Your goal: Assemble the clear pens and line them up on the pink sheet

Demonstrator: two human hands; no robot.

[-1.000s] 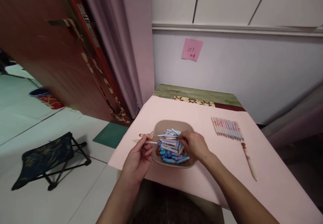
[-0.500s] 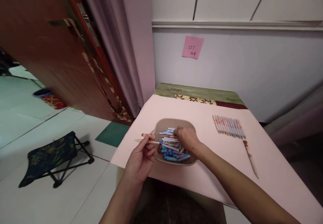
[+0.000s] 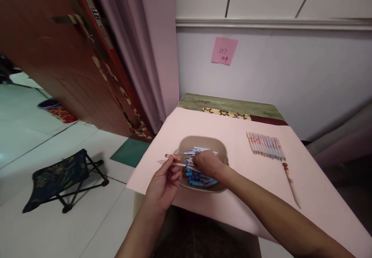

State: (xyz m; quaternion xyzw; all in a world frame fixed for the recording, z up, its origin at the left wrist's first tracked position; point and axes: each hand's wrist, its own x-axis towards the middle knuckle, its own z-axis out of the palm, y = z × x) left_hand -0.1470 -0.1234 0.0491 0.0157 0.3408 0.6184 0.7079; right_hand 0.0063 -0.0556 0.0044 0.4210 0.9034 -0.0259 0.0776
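Between the thumb and fingers of my left hand [image 3: 167, 176] are a pale pen barrel [image 3: 163, 161], its tip pointing left, and an orange-brown pen cap [image 3: 176, 157]. My left hand is closed at the near left rim of a beige basin [image 3: 225, 149]. Over the basin, my right hand [image 3: 208, 162] is closed with its fingertips pinched near the inner end of the barrel; what they hold is hidden. Inside the basin lie white and light-blue pen parts [image 3: 200, 148] and several blue pieces [image 3: 200, 181].
Right of the basin, a row of clear pens [image 3: 266, 145] lies side by side on the pink table cover [image 3: 238, 207]. One brown-capped pen [image 3: 292, 184] lies below the row. A folding stool [image 3: 59, 176] stands on the floor at left, by a door [image 3: 72, 64].
My right hand has moved left and slightly nearer within the basin, toward my left hand. My left hand keeps its hold on the barrel and cap. The view has shifted slightly.
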